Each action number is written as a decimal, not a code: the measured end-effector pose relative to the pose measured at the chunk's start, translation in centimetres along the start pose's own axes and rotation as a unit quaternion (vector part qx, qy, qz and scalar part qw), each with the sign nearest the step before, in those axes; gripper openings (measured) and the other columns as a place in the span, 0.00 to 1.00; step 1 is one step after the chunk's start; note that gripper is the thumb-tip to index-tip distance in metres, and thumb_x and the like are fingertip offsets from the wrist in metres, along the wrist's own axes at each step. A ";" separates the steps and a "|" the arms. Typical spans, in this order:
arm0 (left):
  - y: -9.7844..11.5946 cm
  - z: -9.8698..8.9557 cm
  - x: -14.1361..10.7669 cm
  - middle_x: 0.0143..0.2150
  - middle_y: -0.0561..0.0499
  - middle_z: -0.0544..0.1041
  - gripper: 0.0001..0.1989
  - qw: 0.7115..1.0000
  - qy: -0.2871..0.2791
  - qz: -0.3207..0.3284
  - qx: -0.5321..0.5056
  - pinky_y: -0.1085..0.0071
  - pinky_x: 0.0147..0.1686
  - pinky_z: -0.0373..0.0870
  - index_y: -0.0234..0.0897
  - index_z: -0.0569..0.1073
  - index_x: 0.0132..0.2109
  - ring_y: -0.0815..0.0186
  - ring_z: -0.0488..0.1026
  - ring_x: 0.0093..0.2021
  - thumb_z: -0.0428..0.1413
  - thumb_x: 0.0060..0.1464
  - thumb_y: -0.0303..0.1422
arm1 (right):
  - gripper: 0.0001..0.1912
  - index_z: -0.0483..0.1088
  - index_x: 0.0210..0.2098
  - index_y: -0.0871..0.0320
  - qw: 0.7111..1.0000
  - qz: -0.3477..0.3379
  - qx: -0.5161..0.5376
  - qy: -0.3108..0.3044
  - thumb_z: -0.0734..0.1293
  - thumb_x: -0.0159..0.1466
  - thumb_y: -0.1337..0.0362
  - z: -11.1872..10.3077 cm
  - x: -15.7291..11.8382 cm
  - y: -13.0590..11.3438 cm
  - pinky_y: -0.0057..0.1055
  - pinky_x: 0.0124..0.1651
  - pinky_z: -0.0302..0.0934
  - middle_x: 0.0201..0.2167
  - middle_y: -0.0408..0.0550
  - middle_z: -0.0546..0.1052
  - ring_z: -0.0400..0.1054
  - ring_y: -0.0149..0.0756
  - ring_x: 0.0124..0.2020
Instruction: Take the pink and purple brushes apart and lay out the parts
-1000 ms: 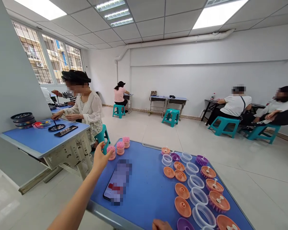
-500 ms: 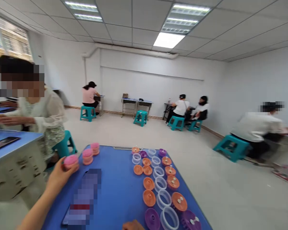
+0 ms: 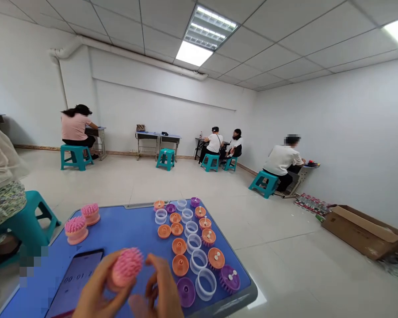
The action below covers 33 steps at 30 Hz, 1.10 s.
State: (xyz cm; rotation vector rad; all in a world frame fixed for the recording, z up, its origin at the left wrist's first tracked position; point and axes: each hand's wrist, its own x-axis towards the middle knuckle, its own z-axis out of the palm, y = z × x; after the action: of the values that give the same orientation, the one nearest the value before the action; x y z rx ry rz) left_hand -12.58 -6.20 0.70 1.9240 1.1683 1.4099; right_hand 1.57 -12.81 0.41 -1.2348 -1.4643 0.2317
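Note:
My left hand point(image 3: 102, 287) holds a pink spiky brush piece point(image 3: 128, 267) with a peach base above the blue table point(image 3: 129, 229). Just right of it is my right hand point(image 3: 161, 282), its fingers bent and slightly blurred; whether anything is in them is hidden. Two more pink spiky pieces point(image 3: 76, 229) stand at the table's far left corner. On the right side are rows of parts: orange discs point(image 3: 180, 265), clear rings point(image 3: 206, 285), a purple disc point(image 3: 186, 292), and spiky orange and purple pieces point(image 3: 230, 279) with white pegs on top.
A phone point(image 3: 76, 278) showing a timer lies at the table's left. A person's sleeve point(image 3: 3, 154) and a teal stool point(image 3: 35, 221) are beyond the left edge. Several people sit at desks along the walls. A cardboard box point(image 3: 365, 229) is on the floor at right.
My left hand has brought a pink piece from the far left to the near middle of the table. My right hand has risen into view beside it. The view has turned right.

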 end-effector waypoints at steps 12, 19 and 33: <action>1.2 2.7 -2.5 0.43 0.46 0.76 0.16 0.993 -0.113 0.035 0.000 0.64 0.44 0.72 0.40 0.67 0.44 0.60 0.74 0.44 0.56 0.45 0.32 | 0.18 0.64 0.45 0.60 0.985 0.081 -0.056 -0.139 0.64 0.56 0.61 -3.6 2.3 -0.8 0.28 0.38 0.65 0.38 0.49 0.74 0.70 0.36 0.38; 2.6 1.5 -2.2 0.41 0.49 0.76 0.16 0.974 -0.226 0.017 -0.015 0.70 0.38 0.71 0.42 0.68 0.46 0.63 0.73 0.39 0.55 0.48 0.33 | 0.14 0.65 0.45 0.56 0.973 0.080 0.013 -0.216 0.62 0.59 0.60 -5.1 2.3 -0.5 0.26 0.37 0.64 0.37 0.45 0.74 0.68 0.32 0.35; 1.6 1.6 -2.2 0.27 0.54 0.67 0.15 0.971 -0.213 -0.099 -0.053 0.72 0.28 0.64 0.38 0.65 0.40 0.67 0.66 0.28 0.43 0.55 0.43 | 0.21 0.59 0.51 0.54 0.952 0.078 0.070 -0.288 0.64 0.59 0.64 -5.9 1.3 0.5 0.32 0.48 0.63 0.56 0.52 0.61 0.56 0.38 0.57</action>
State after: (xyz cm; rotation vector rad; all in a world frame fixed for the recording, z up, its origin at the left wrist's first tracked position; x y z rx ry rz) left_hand -10.75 -8.75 0.20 1.8548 1.0198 0.8783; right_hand 6.93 -14.41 2.75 -1.2227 -1.8033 0.8470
